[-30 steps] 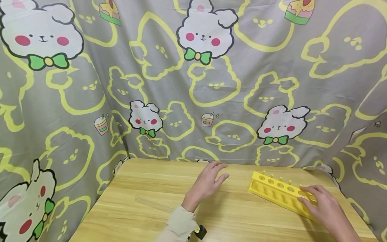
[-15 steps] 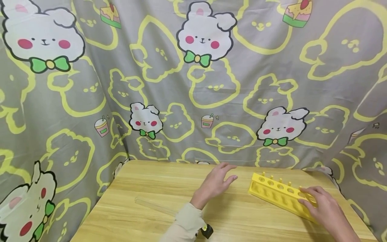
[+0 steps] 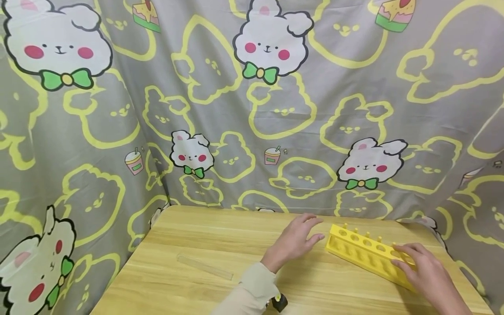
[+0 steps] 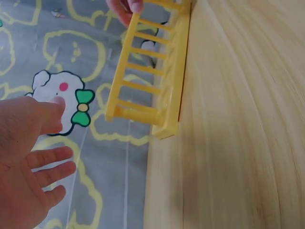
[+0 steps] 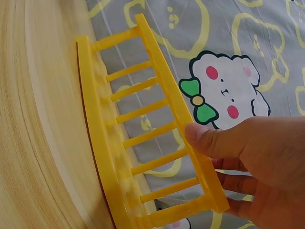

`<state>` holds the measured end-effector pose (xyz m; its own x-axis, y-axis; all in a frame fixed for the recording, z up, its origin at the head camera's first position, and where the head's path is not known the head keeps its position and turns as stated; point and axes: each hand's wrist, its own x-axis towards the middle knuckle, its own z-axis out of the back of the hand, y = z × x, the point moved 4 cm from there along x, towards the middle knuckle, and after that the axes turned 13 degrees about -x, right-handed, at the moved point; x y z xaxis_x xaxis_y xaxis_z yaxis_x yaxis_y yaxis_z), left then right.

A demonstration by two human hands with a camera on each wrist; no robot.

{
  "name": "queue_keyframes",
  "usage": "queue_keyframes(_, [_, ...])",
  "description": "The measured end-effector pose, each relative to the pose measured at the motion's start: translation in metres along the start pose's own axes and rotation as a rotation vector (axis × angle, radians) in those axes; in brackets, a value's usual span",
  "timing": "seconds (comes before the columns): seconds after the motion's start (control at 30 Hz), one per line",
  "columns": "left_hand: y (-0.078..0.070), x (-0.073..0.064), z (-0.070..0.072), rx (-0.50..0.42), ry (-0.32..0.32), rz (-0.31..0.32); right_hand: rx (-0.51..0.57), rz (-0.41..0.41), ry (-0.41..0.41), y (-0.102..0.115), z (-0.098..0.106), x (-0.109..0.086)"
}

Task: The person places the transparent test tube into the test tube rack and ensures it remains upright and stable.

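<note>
A yellow test tube rack [image 3: 368, 253] with a row of round holes and short pegs along its back stands on the right of the wooden table. My right hand [image 3: 423, 267] holds its near right end, thumb on the front of the top bar and fingers behind, as the right wrist view shows on the rack [image 5: 176, 105]. My left hand [image 3: 295, 240] hovers just off the rack's left end, fingers spread and nothing in them; in the left wrist view the hand [image 4: 33, 157] is apart from the rack [image 4: 143, 71]. A clear test tube [image 3: 204, 267] lies left of my left sleeve.
The wood-grain table [image 3: 157, 288] reaches back to a grey curtain [image 3: 236, 113] printed with rabbits, which also hangs along both sides. A small black device [image 3: 279, 302] sits at my left wrist.
My left hand has moved right, closer to the rack's left end, and its sleeve has uncovered more of the test tube. My right hand and the rack have stayed in place.
</note>
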<state>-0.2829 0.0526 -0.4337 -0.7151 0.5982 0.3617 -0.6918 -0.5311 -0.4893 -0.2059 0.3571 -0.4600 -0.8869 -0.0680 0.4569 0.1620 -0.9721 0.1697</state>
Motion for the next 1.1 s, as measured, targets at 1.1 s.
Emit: queue_keyframes(1.1, [-0.007,0.033,-0.052,0.002,0.121,-0.002,0.001,0.001,-0.015,-0.001,0.0,-0.001])
